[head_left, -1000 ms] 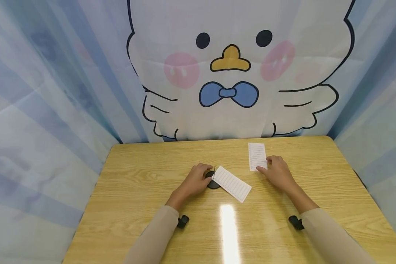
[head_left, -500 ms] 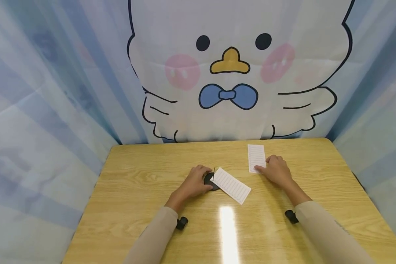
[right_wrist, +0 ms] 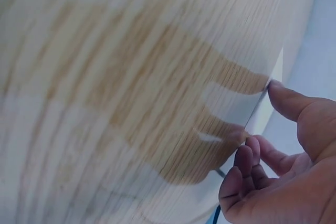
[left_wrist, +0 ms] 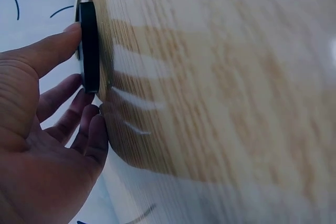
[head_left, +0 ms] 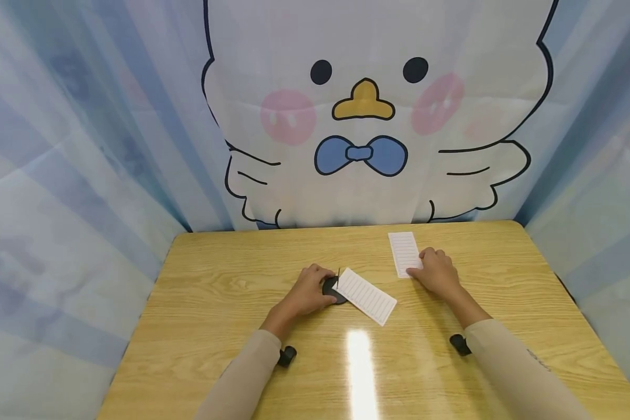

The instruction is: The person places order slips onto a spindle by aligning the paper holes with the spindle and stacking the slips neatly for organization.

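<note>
My left hand [head_left: 308,291] grips a paper spike by its round black base [head_left: 328,287], thumb and fingers at opposite sides of the rim. The base shows edge-on [left_wrist: 91,48] in the left wrist view. A thin dark pin [head_left: 338,276] stands up from it. One ruled white slip [head_left: 366,296] slants over the base, its left corner at the pin; whether the pin pierces it is too small to tell. To the right, my right hand [head_left: 437,274] pinches the lower right part of a second ruled slip [head_left: 403,251], thumb on its lower edge.
The wooden table [head_left: 231,361] carries a bright light reflection [head_left: 361,373] at the front middle. Behind it hangs a curtain [head_left: 294,192] with a cartoon bird. Black wrist cameras [head_left: 287,356] sit below both hands.
The left thumb has shifted down to the near rim of the base. The second slip has turned a little, its top swinging left. The right hand has moved slightly.
</note>
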Demonstrator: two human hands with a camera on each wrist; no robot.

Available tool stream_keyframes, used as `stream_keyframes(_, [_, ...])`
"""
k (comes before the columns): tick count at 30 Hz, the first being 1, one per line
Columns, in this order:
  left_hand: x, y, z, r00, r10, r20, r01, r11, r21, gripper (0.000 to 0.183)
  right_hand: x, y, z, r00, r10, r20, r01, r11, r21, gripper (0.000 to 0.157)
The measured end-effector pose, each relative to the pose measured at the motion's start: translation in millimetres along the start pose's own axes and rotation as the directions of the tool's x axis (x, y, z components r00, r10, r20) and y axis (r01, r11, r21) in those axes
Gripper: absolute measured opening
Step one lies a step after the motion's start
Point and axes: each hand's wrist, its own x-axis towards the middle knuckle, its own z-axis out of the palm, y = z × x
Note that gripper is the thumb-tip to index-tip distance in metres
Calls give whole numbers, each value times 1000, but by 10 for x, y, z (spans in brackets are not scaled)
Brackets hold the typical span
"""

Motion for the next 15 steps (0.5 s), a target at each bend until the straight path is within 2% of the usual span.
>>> stream_keyframes(6, [3, -1, 0, 1000, -15, 2, 15, 1000, -6, 58, 8, -20, -5, 1000, -17, 12, 17, 1000, 3, 52])
stream_keyframes(15, [4, -17, 19, 1000, -21, 0, 21, 1000, -20, 57, 16, -48, -19, 999, 12, 48, -13, 999, 36, 50])
